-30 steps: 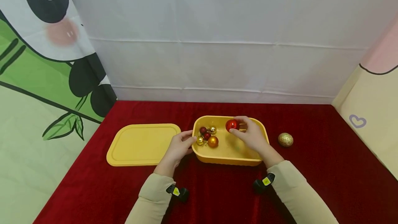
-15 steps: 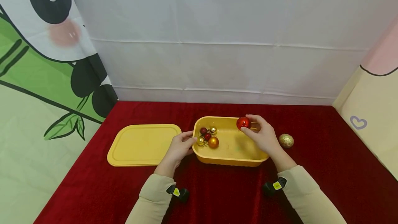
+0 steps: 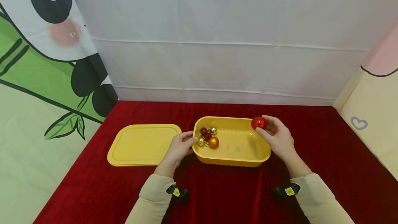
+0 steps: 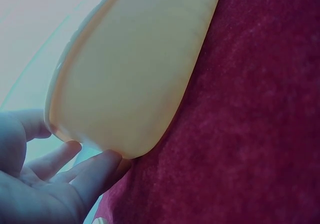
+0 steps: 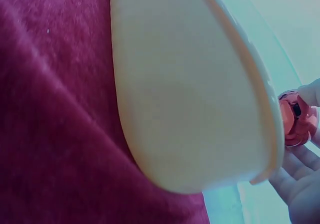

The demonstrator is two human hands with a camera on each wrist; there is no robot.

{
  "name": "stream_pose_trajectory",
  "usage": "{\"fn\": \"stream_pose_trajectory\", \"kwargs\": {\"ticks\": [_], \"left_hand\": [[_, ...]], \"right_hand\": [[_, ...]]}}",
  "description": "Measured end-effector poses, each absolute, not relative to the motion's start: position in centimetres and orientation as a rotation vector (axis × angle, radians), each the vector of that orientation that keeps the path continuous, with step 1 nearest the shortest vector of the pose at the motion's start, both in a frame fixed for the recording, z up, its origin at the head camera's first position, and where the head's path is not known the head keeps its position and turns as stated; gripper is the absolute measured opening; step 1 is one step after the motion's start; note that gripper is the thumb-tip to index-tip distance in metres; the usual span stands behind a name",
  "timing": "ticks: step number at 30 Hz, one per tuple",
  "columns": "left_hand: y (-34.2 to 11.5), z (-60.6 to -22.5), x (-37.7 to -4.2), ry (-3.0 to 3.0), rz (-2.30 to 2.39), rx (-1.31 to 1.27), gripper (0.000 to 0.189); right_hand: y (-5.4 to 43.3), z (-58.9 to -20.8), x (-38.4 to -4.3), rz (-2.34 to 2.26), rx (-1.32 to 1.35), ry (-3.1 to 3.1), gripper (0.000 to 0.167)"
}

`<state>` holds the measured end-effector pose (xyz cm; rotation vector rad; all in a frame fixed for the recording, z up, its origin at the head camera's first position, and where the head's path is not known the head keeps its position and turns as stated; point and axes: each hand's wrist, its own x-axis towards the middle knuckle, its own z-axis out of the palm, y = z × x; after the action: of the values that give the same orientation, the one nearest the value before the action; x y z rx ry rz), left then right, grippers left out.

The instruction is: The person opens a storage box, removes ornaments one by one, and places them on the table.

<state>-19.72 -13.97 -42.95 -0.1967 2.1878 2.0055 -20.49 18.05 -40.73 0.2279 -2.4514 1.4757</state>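
The red ball (image 3: 258, 123) had just travelled rightward in my right hand (image 3: 280, 140), from above the middle of the yellow box (image 3: 230, 161) to its far right corner, and my thumb and fingers pinched it all the way. Whether it touched the rim there I could not tell. My left hand (image 3: 177, 150) had barely stirred; it gripped the box's left end, keeping the box steady. The small cluster of balls (image 3: 207, 136) lay bunched at that end as before. My right hand's shift had also covered the gold ball (image 3: 293, 141) on the cloth, leaving only a sliver in sight. I judged that the red ball, held apart from the others, was at the very edge of the box but not yet set down.
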Motion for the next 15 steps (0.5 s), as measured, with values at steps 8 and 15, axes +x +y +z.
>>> {"fn": "stream_pose_trajectory", "kwargs": {"ticks": [8,15], "left_hand": [[-14.0,-43.0,-19.7,2.195,1.995,-0.181,0.040],[-14.0,-43.0,-19.6,2.184,2.002,-0.177,0.041]], "right_hand": [[19.5,-40.8,-19.9,1.475,0.191,-2.440,0.051],[20.7,-41.1,-19.5,1.464,0.150,-2.409,0.051]]}}
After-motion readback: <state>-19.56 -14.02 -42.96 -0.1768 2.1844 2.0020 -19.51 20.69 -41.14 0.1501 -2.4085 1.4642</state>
